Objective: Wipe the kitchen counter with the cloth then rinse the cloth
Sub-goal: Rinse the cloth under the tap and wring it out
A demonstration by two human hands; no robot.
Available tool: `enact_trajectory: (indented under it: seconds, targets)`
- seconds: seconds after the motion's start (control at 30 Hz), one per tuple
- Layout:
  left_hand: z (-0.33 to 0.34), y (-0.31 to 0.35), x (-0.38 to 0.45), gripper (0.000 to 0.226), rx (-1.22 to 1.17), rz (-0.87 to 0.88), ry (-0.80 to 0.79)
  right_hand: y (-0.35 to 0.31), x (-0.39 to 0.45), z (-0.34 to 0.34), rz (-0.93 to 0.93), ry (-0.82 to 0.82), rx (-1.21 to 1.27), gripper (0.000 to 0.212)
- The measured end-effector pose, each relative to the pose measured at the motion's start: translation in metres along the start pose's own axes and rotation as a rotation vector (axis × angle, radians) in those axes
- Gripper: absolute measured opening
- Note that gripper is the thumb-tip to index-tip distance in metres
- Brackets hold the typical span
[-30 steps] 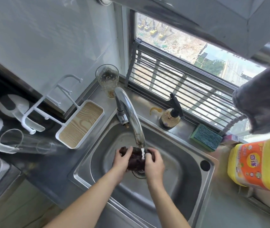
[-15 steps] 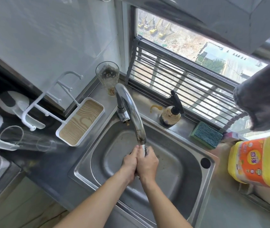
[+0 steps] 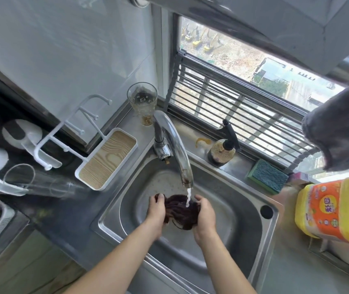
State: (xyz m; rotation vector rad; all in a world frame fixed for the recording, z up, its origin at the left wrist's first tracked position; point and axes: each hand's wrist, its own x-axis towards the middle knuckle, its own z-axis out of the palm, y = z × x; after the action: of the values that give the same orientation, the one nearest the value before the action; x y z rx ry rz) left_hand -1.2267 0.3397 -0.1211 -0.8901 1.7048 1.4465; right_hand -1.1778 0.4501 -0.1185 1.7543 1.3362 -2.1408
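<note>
A dark brown cloth (image 3: 180, 211) is bunched up over the steel sink (image 3: 228, 200). My left hand (image 3: 155, 210) grips its left side and my right hand (image 3: 204, 214) grips its right side. Both hands sit low in the basin, under the chrome tap (image 3: 172, 141). A thin stream of water (image 3: 188, 196) runs from the spout onto the cloth between my hands. The underside of the cloth is hidden by my fingers.
On the ledge behind the sink stand a glass (image 3: 142, 102), a pump bottle (image 3: 222, 149) and a green sponge (image 3: 268, 176). A white tray with wood insert (image 3: 106, 159) lies left of the sink. A yellow bottle (image 3: 335, 209) stands at right; a grey towel (image 3: 339, 124) hangs above.
Half a second ago my hands were pressed together with the cloth hidden between them. They have now drawn apart, and the cloth is spread out under the stream again.
</note>
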Motion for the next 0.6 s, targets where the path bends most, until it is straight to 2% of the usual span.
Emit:
enact_trajectory:
  seconds: [0.07, 0.1, 0.23, 0.33, 0.43, 0.6]
  targets:
    - [0.012, 0.009, -0.005, 0.053, -0.128, -0.094, -0.088, 0.01, -0.013, 0.011, -0.128, -0.072, -0.211, 0.05]
    - [0.017, 0.012, -0.01, 0.061, -0.12, -0.106, -0.11, 0.017, -0.021, 0.016, -0.19, -0.086, -0.331, 0.054]
    - [0.028, 0.016, -0.017, 0.068, -0.039, -0.084, -0.21, 0.026, -0.025, 0.022, -0.405, 0.113, -0.564, 0.04]
    - [0.027, 0.017, -0.011, 0.073, -0.119, -0.096, -0.202, 0.014, -0.022, 0.022, -0.454, 0.161, -0.601, 0.041]
    - [0.027, 0.017, -0.008, 0.07, -0.152, -0.108, -0.211, 0.004, -0.018, 0.029, -0.456, 0.201, -0.61, 0.041]
    - [0.03, 0.017, -0.014, 0.048, -0.098, -0.082, -0.221, -0.009, -0.013, 0.027, -0.412, 0.225, -0.646, 0.041]
